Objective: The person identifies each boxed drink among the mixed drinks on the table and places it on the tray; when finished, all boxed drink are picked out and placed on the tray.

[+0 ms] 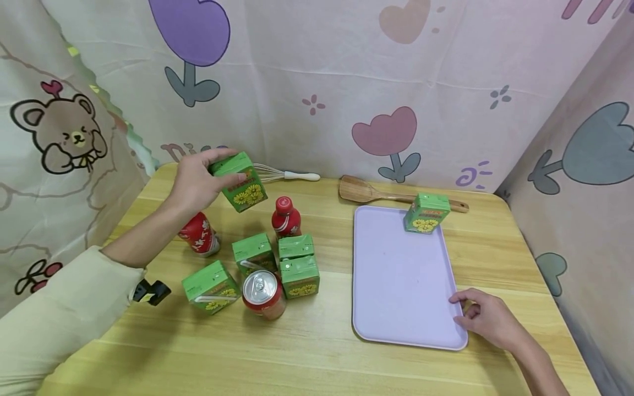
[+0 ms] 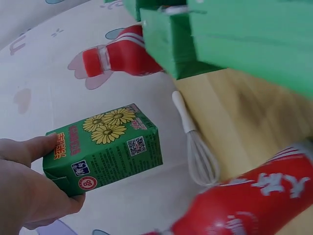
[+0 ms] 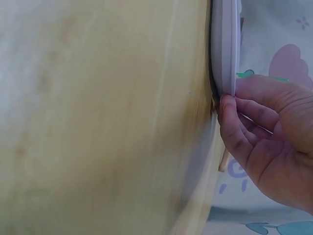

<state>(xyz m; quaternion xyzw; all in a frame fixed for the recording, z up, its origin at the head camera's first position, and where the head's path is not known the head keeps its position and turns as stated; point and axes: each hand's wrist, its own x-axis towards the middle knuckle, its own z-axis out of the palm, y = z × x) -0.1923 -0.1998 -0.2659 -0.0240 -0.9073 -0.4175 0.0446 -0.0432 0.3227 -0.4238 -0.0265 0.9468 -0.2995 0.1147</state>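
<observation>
The left hand (image 1: 200, 177) grasps a green carton (image 1: 245, 192) by its upper end, thumb on the printed front, and holds it in the air over the far left part of the surface (image 1: 327, 363), near the whisk (image 1: 292, 176). The right hand's grip (image 1: 492, 319) is a pinch, thumb and fingers closed on the rim of the lilac tray (image 1: 403, 280) near its near right corner. The likeliest trouble seems to lie under the left arm: a red bottle (image 1: 200, 237) stands just below the wrist, so a low sweep of the forearm could tip it. The short red bottle (image 1: 286, 219) and the can (image 1: 264, 297) stand close among the other green cartons, two side by side (image 1: 299, 267), one behind the can (image 1: 253, 252) and one to its left (image 1: 212, 289); if the held carton were carried low across them, it could catch the bottle's cap and topple several. Because the fingers take only one end of the carton, it might swing or slip if knocked. On the tray, one carton (image 1: 427, 213) stands at the far right corner, right by the rim; a tug or lift from the right hand could rock it off, perhaps onto the wooden spatula (image 1: 359, 190) that lies behind it.
</observation>
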